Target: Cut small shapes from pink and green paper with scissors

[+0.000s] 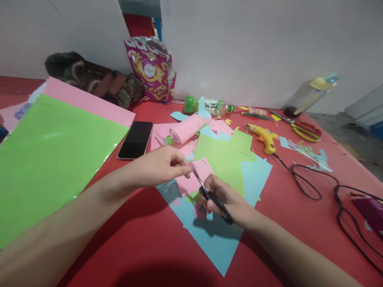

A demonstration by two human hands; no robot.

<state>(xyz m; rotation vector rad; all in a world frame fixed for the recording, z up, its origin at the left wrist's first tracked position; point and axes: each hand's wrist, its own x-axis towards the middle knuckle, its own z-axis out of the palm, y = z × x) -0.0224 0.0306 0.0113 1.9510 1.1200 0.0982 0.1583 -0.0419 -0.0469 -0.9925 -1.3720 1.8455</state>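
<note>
Scissors [216, 200] slant from right hand [226, 195], tips beside left hand [170, 162].

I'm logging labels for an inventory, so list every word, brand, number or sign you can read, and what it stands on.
No text reads with certainty.
Purple snack bag: large white letters at the top, crumpled and cut off; smaller print too blurred.
Bottle with a white label: dark characters, too blurred to read.

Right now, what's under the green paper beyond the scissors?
Blue paper sticks out beneath the green paper; whatever the sheet or right hand covers can't be seen.
</note>
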